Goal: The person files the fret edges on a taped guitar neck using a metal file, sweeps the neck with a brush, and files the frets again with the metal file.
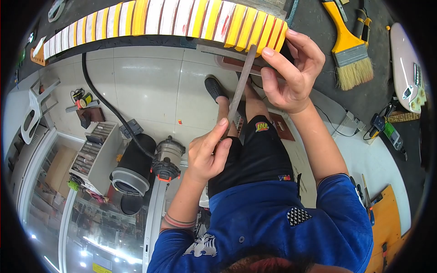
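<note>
My left hand is closed around one end of a long, narrow metal file. The file's other end reaches up to the lower edge of a curved row of yellow and white strips, touching or nearly touching it near the right end. Some strips in the row show red marks or red lines between them. At that right end, my right hand pinches the last yellow strips, with the index finger and thumb below and another fingertip at the upper corner.
A wide yellow-handled brush lies on the dark bench at right. Beneath are a tiled floor, a vacuum-like machine with a black hose, a white drawer unit and a white chair.
</note>
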{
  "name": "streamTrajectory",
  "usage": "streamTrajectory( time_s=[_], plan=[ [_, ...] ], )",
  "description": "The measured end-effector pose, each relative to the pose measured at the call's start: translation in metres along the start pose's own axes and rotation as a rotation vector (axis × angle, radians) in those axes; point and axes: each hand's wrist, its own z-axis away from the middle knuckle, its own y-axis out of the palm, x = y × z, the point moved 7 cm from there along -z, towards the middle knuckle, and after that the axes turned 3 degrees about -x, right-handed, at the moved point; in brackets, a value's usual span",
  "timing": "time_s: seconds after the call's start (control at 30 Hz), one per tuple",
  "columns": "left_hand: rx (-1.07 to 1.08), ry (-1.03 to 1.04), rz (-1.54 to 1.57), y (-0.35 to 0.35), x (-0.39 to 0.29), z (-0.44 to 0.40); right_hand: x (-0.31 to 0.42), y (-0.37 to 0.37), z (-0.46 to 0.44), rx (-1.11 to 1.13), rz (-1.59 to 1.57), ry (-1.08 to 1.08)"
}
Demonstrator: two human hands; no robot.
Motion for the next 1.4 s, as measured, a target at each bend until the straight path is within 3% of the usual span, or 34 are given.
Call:
streamTrajectory(
  time_s=[0.1, 0.2, 0.33, 0.4, 0.5, 0.6, 0.67, 0.77, 0.83, 0.9, 1.07, 1.2, 1.4],
  plan=[
    [0.001, 0.053, -0.024, 0.0, -0.006, -0.008, 0.0, 0.0, -0.001, 0.007, 0.004, -0.001],
    [0.049, -0.044, 0.005, 0.005, -0.012, -0.031, 0.001, -0.001, -0.002, 0.016, -0.023, 0.013],
    [0.001, -0.01, 0.116, 0.026, -0.036, -0.128, 0.0, 0.0, 0.001, 0.004, -0.035, 0.024],
    [0.0, -0.044, 0.097, 0.028, -0.036, -0.128, -0.001, 0.0, 0.001, -0.012, -0.041, 0.029],
    [-0.013, 0.034, -0.003, 0.021, -0.029, -0.081, 0.001, -0.002, -0.002, 0.003, -0.041, 0.036],
    [0.041, -0.025, -0.174, 0.007, -0.025, -0.024, 0.001, -0.002, -0.002, 0.013, -0.039, 0.038],
    [0.031, 0.007, -0.196, 0.006, -0.025, -0.016, 0.001, -0.002, -0.003, 0.03, -0.038, 0.041],
    [-0.054, 0.088, -0.133, 0.025, -0.041, -0.107, 0.0, -0.002, -0.002, 0.014, -0.029, 0.034],
    [-0.057, 0.067, -0.049, 0.027, -0.042, -0.123, -0.001, 0.0, 0.0, -0.006, -0.028, 0.035],
    [-0.051, 0.049, 0.012, 0.026, -0.038, -0.113, 0.001, 0.0, -0.002, 0.0, -0.03, 0.019],
    [-0.01, -0.002, -0.04, -0.004, -0.011, 0.017, 0.002, 0.0, -0.001, 0.01, -0.019, 0.009],
    [-0.068, -0.038, 0.026, -0.014, -0.01, 0.032, 0.002, 0.001, -0.001, 0.002, 0.001, 0.0],
    [-0.098, 0.117, -0.206, -0.006, -0.026, 0.007, 0.002, 0.0, -0.001, 0.008, -0.008, 0.018]
  ],
)
